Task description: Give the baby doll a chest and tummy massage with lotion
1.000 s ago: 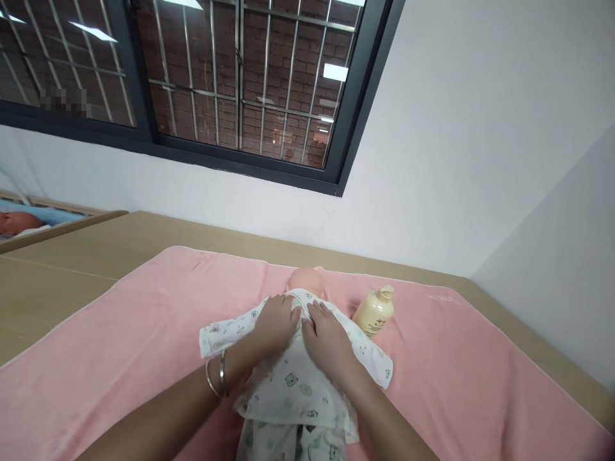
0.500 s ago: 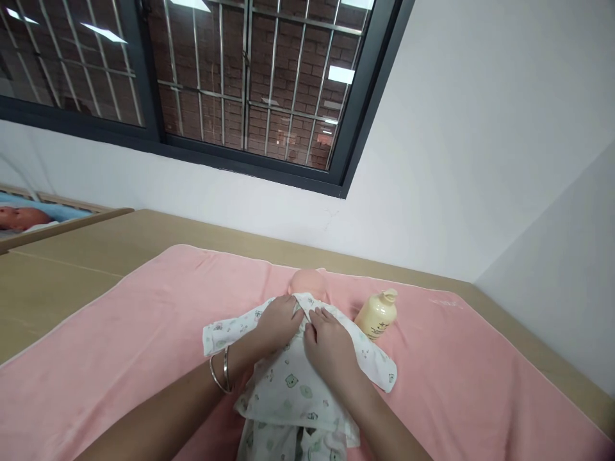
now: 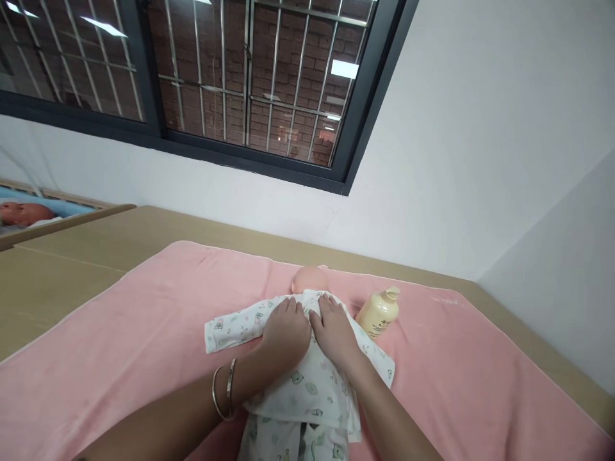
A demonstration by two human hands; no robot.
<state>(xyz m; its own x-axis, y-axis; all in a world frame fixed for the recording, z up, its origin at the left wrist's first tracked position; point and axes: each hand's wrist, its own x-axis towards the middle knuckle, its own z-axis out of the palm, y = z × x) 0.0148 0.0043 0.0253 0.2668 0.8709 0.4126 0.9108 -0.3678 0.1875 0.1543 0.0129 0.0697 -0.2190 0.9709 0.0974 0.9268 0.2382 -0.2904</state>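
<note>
A baby doll [image 3: 311,280] lies on its back on a pink cloth [image 3: 158,320], with only the top of its head showing past the collar. It wears a white baby shirt [image 3: 319,397] with small green prints, sleeves spread to both sides. Matching trousers [image 3: 276,438] show at the bottom edge. My left hand [image 3: 288,330] rests on the left side of the shirt's chest, fingers laid out and thumb hidden. Beside it my right hand [image 3: 337,330] lies flat on the right side, fingers stretched toward the collar. Two bangles circle my left wrist.
A cream pump bottle [image 3: 382,314] leans beside the doll's right-hand sleeve. The cloth covers a wooden tabletop [image 3: 158,224] against a white wall below a barred window [image 3: 250,83]. Another doll [image 3: 24,213] lies in a blue-lined bed at far left.
Both hands have moved from close together at the shirt's front opening outward over the chest. Their fingers now lie flatter, and the right-hand sleeve is drawn in slightly.
</note>
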